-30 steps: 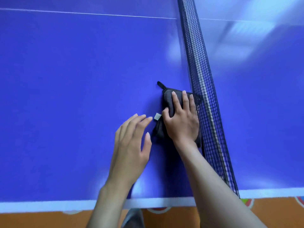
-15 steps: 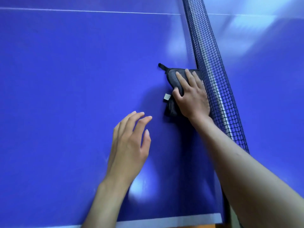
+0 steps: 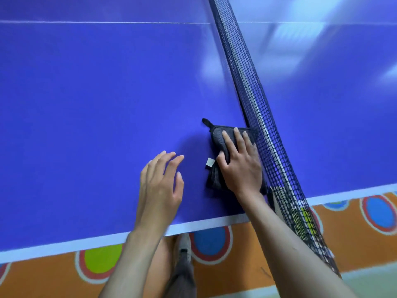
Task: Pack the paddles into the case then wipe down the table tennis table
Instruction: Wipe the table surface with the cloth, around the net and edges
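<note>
Wipe-down step, right along the net.

Right hand [image 3: 240,166] is pressed flat, fingers straight, on a folded dark cloth [image 3: 219,136] sitting on the blue table [image 3: 86,104], tucked against the base of the net [image 3: 253,100] and close to the near white edge line. Left hand [image 3: 160,186] is hovering loose and spread just beside the cloth, holding nothing. No paddles or case anywhere in view, so my guess is the packing part is done and this is the wiping half. Next move probably needs steady downward pressure while sliding the cloth along the net line or out across the open blue, without snagging the little loop and white tag in the mesh.
</note>
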